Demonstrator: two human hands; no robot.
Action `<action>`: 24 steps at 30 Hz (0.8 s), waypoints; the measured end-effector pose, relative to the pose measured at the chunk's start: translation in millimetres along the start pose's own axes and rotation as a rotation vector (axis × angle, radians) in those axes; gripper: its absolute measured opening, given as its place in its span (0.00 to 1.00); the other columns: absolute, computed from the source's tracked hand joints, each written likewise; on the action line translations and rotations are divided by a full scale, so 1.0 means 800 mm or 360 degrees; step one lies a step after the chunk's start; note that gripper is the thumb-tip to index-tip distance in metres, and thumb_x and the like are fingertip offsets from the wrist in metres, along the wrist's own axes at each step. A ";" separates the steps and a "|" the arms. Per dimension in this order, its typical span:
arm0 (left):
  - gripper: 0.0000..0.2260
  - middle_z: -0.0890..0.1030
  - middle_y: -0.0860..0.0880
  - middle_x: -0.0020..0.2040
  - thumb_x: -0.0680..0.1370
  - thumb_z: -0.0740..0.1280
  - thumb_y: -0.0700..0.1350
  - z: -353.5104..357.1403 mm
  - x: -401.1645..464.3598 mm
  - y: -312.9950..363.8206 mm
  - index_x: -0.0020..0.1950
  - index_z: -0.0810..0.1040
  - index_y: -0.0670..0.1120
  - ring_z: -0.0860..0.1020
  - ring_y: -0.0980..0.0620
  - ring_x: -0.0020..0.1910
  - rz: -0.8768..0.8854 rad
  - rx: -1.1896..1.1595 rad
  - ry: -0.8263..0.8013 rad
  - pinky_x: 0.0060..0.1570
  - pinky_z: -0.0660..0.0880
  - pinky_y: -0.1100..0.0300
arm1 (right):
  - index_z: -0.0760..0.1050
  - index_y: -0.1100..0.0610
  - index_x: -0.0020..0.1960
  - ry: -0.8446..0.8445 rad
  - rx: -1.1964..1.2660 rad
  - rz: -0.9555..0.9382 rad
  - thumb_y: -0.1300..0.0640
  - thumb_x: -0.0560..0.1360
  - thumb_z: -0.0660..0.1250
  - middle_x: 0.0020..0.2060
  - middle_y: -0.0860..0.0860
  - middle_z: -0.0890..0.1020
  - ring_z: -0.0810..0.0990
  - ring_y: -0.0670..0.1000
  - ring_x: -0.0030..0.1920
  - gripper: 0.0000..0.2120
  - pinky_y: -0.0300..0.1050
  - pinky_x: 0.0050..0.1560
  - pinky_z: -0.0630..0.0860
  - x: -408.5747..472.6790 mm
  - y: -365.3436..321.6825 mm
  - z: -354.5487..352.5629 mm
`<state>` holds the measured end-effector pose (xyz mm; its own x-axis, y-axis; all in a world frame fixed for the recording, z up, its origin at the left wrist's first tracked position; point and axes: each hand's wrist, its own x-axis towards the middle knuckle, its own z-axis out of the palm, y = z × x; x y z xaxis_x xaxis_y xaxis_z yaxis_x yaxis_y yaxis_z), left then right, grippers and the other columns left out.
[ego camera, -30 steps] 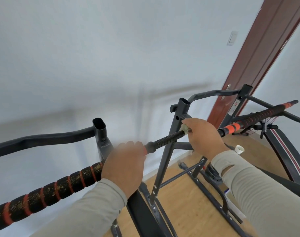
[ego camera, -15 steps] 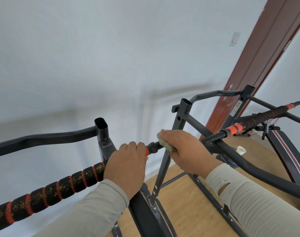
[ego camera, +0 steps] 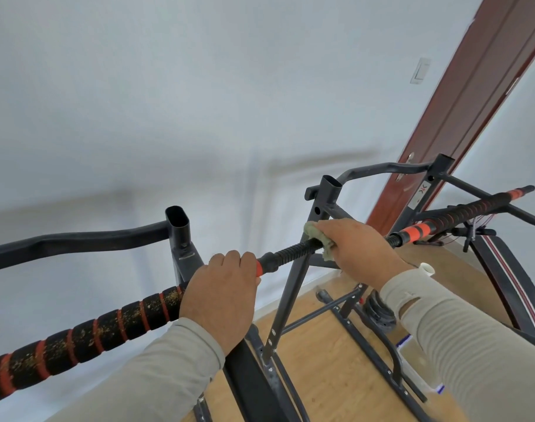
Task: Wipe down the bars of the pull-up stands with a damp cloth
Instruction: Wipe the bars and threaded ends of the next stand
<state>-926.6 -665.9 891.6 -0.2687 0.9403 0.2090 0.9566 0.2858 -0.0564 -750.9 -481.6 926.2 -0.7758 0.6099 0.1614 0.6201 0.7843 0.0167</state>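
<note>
Left hand (ego camera: 220, 300): grips the striped foam bar (ego camera: 92, 330) beside its orange end.
Right hand (ego camera: 356, 248): wraps a green cloth (ego camera: 316, 234) round the ribbed black middle.
Background: brown door (ego camera: 461, 108), wood floor (ego camera: 321, 360).

Light wood floor (ego camera: 327, 379) down there carried the dark metal stand frames (ego camera: 290, 303), plus a stack of black weight plates (ego camera: 379, 312) beside them.

The only marking in view is a small white sticker (ego camera: 423, 189) on the dark upright post (ego camera: 434, 185) of the far pull-up stand, at the right of the frame beside the reddish-brown door (ego camera: 461, 111). It bears a dark X-shaped logo; no letters or numbers on it can be made out.
</note>
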 end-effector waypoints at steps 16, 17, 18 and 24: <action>0.13 0.70 0.49 0.50 0.85 0.54 0.54 0.003 0.000 -0.001 0.64 0.65 0.48 0.68 0.50 0.45 0.0005 -0.0018 0.0003 0.49 0.73 0.57 | 0.77 0.49 0.68 -0.0080 0.0550 -0.0041 0.43 0.82 0.63 0.68 0.45 0.78 0.74 0.48 0.68 0.18 0.50 0.71 0.72 -0.010 -0.027 0.017; 0.13 0.70 0.49 0.50 0.85 0.54 0.54 0.004 0.000 -0.001 0.64 0.65 0.48 0.68 0.50 0.45 0.0008 -0.0015 0.0009 0.49 0.72 0.57 | 0.76 0.50 0.68 -0.0078 0.0466 -0.0080 0.45 0.82 0.65 0.70 0.45 0.76 0.73 0.48 0.69 0.17 0.50 0.71 0.71 -0.008 -0.025 0.020; 0.13 0.71 0.49 0.50 0.85 0.54 0.54 0.004 -0.001 -0.002 0.64 0.65 0.48 0.68 0.51 0.44 0.0010 -0.0015 0.0009 0.49 0.72 0.57 | 0.74 0.50 0.67 -0.0079 0.0419 -0.0127 0.47 0.82 0.66 0.71 0.45 0.75 0.71 0.48 0.70 0.16 0.48 0.71 0.70 -0.007 -0.022 0.023; 0.12 0.72 0.49 0.50 0.84 0.56 0.53 0.007 0.000 -0.002 0.64 0.65 0.48 0.68 0.50 0.44 -0.0008 -0.0030 0.0000 0.49 0.74 0.57 | 0.73 0.50 0.71 0.0011 0.0278 -0.0273 0.50 0.85 0.60 0.58 0.45 0.80 0.74 0.48 0.60 0.16 0.47 0.65 0.73 -0.006 -0.026 0.040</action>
<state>-928.5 -665.0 886.3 -0.2734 0.9388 0.2094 0.9572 0.2870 -0.0368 -763.5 -497.4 893.8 -0.8669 0.4658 0.1777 0.4493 0.8844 -0.1264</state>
